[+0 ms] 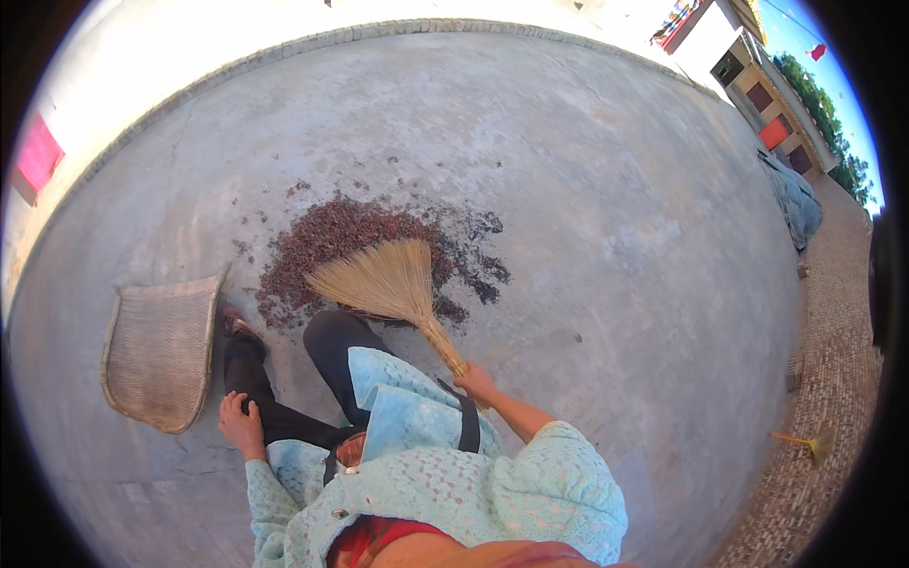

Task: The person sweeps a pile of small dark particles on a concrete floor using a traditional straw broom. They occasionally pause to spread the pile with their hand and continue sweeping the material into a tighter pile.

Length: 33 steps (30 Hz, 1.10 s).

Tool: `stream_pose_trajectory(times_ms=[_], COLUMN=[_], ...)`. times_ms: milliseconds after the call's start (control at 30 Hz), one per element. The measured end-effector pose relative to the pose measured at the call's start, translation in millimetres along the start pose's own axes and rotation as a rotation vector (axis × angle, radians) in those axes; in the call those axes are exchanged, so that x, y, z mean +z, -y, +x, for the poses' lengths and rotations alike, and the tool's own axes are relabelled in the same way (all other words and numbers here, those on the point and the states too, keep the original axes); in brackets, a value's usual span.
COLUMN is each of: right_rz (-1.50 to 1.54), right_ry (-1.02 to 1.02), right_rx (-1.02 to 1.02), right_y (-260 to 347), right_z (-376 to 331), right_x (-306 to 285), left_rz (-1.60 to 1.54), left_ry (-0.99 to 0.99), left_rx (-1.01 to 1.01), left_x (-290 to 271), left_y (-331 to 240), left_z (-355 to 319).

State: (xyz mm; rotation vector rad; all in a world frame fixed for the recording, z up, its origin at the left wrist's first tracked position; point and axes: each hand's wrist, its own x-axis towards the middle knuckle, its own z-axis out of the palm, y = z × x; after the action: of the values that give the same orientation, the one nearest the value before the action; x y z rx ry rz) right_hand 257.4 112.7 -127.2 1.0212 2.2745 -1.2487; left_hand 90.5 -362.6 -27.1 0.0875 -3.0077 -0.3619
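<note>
My right hand [475, 381] is wrapped round the handle of a straw broom [383, 279]. The broom's fanned bristles lie over the near part of a heap of small reddish-brown, dried-looking pieces [331, 237], whose kind I cannot make out. Darker bits are strewn at the heap's right side. Against my dark-trousered left leg rests my left hand [242, 426], fingers stretched out and holding nothing. Just left of that leg, a shallow woven scoop basket [159, 355] lies on the concrete.
Grey concrete [625, 284] spreads round the heap. A low curb [360, 33] bounds its far side. Brick paving [833, 369] runs along the right, where another broom [820, 445] lies. A grey-blue covered bundle [793, 199] sits at the far right, near buildings.
</note>
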Motion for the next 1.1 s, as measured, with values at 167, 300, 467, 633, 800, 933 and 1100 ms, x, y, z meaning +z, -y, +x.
stream_pose_trajectory(times_ms=[167,300,467,633,800,933,1100], right_rz=[0.1,-0.085,0.051,0.174,-0.007,-0.065,0.212], right_ry=[-0.03,-0.178,0.046,0.022,-0.084,0.083,0.072], right_rx=[-0.089,-0.224,-0.007,-0.105,-0.149,0.007,-0.086], right_y=[27,-10,-5,40,11,9,44], right_z=[-10,0,12,-7,46,57,27], right_x=[-14,7,0,-23,16,17,-3], left_rz=[-0.021,-0.015,-0.028,-0.071,-0.028,-0.05,-0.035], left_ry=[0.03,0.019,0.018,0.016,-0.006,-0.034,-0.068], left_rx=[-0.01,-0.007,0.0,-0.02,-0.027,-0.032,-0.054], left_x=[-2,-1,-3,0,-3,-7,-5], left_y=[0,-2,-2,1,-9,-14,-4], left_z=[0,-1,1,-1,3,5,-1])
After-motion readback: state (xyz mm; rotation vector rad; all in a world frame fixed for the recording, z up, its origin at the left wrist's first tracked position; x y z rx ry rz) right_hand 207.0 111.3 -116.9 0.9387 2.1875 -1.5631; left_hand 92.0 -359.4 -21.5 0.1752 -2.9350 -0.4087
